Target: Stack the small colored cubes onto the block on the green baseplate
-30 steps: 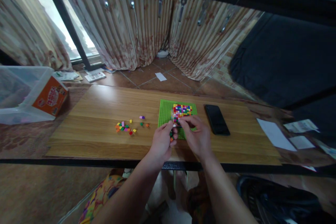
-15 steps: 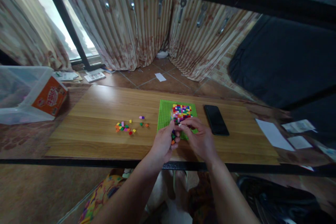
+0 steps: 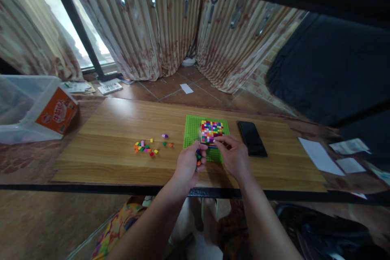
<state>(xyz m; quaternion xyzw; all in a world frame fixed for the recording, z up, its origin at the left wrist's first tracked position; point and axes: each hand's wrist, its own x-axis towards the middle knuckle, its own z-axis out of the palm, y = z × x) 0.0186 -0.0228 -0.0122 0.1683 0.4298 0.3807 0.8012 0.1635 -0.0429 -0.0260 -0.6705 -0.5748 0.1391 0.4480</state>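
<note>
A block of many-coloured toy bricks (image 3: pixel 211 131) stands on a green studded baseplate (image 3: pixel 191 128) in the middle of the table. My left hand (image 3: pixel 188 162) is curled around several small toy bricks (image 3: pixel 198 157), green, orange and dark ones showing between its fingers, at the plate's near left corner. At the block's near right edge, my right hand (image 3: pixel 234 155) pinches a small white brick (image 3: pixel 215 141) between thumb and fingertips. Whether that brick touches the block cannot be made out.
Loose coloured bricks (image 3: pixel 143 147) lie scattered on the wooden board (image 3: pixel 100 162) to the left. A black phone (image 3: pixel 252 139) rests right of the baseplate. A clear plastic bin (image 3: pixel 27 130) with an orange label stands far left. Papers (image 3: pixel 319 156) lie at the right.
My right hand has moved slightly right and away from my left hand, carrying the white brick to the block's near edge. My left hand has drawn back a little to the left.
</note>
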